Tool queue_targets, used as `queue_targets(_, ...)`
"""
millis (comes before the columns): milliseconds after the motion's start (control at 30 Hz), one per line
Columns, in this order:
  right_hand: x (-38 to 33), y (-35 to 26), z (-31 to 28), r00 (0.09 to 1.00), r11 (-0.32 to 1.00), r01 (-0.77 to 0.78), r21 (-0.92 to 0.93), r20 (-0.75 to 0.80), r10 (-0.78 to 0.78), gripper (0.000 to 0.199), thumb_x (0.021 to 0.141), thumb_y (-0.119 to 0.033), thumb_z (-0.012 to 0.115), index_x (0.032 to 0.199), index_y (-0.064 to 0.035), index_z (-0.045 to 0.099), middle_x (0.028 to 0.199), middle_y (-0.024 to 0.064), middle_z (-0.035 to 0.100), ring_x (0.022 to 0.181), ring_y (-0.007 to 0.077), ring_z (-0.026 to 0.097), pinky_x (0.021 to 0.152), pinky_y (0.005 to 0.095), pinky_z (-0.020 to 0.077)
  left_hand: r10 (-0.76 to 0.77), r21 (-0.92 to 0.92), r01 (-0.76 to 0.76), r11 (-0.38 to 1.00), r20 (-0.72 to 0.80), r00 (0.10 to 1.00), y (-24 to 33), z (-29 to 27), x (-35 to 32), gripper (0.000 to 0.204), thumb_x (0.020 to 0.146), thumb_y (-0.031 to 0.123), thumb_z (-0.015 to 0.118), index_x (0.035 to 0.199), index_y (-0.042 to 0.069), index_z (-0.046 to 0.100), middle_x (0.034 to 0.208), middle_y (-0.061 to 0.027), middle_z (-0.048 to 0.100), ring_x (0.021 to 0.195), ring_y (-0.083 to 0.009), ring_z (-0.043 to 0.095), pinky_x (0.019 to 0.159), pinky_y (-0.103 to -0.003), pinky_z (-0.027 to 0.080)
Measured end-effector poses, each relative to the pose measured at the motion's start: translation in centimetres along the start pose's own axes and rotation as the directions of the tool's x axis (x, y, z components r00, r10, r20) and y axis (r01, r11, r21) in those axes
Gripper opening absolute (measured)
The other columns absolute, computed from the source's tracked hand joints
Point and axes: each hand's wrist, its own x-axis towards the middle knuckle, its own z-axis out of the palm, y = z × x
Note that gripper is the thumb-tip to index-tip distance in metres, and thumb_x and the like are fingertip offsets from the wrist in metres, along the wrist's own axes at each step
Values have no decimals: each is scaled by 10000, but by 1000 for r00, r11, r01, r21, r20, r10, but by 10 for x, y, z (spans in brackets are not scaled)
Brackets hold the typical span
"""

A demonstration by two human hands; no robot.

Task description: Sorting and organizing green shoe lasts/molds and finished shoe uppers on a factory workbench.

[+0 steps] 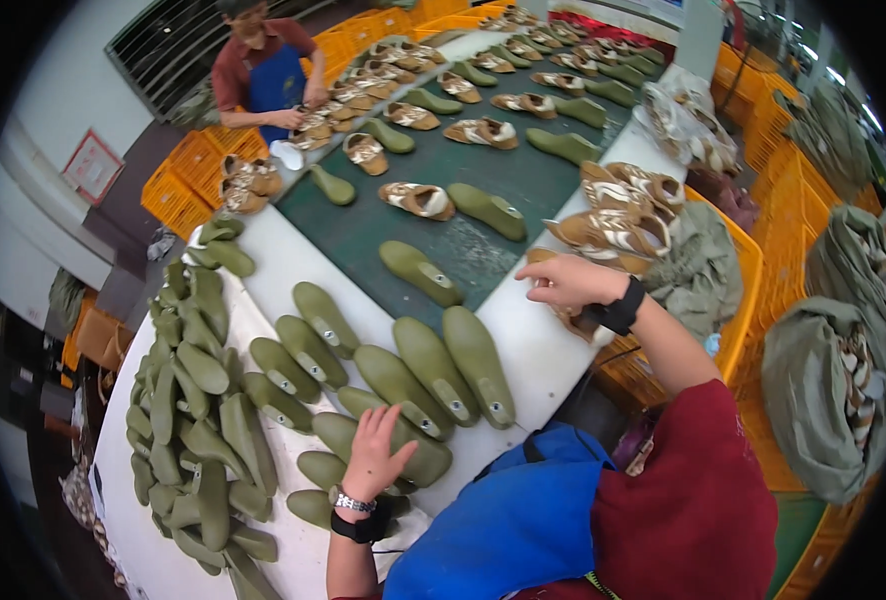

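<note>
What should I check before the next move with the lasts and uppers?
1. Left hand resting on a green last: ok.
2. Left hand's grip closed: not ok, fingers spread flat.
3. Right hand at the uppers by the crate: ok.
4. Right hand holding an upper: cannot tell.
5. Free spot on the belt ahead: ok.
</note>
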Motion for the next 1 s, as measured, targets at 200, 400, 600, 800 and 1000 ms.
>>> queue_targets(200,-110,62,40,985,971,-142,-190,-122,121,300,704,-241,643,969,-99,634,866,137,633,816,306,614,703,403,492,82,35,-87,996,121,989,70,55,26,630,726,245,693,1275,75,435,1297,-211,413,1229,-422,322,1013,-468,303)
queue_targets(400,-133,93,88,995,943,-84,-323,-82,61,291,657,-196,691,923,-97,626,905,112,554,787,296,603,654,397,498,103,187,-121,975,102,989,92,92,57,638,683,257,718,1250,109,466,1280,-187,410,1200,-395,352,952,-496,329)
queue_targets(600,-109,75,49,945,597,-190,779,-20,327,204,811,-236,629,889,-72,538,741,14,564,546,117,529,508,240,445,57,-8,-57,998,7,998,111,95,88,624,715,220,696,1264,68,440,1278,-210,413,1172,-410,384,943,-487,352)
queue_targets(800,-102,81,34,951,-551,-265,791,307,-15,501,910,-538,354,1117,-120,536,787,-13,591,445,48,381,412,195,357,-308,-840,27,543,-169,936,131,69,135,840,824,189,619,1424,75,43,1331,-210,383,1159,-293,455,963,-351,374)
queue_targets(1000,-91,72,20,916,-648,-401,648,308,-258,646,898,-563,342,1296,-62,430,1282,105,495,1186,253,470,994,414,363,-458,-972,-132,194,-209,864,143,25,143,517,823,105,620,1281,6,403,1071,-111,585,895,-145,585,764,-244,481)
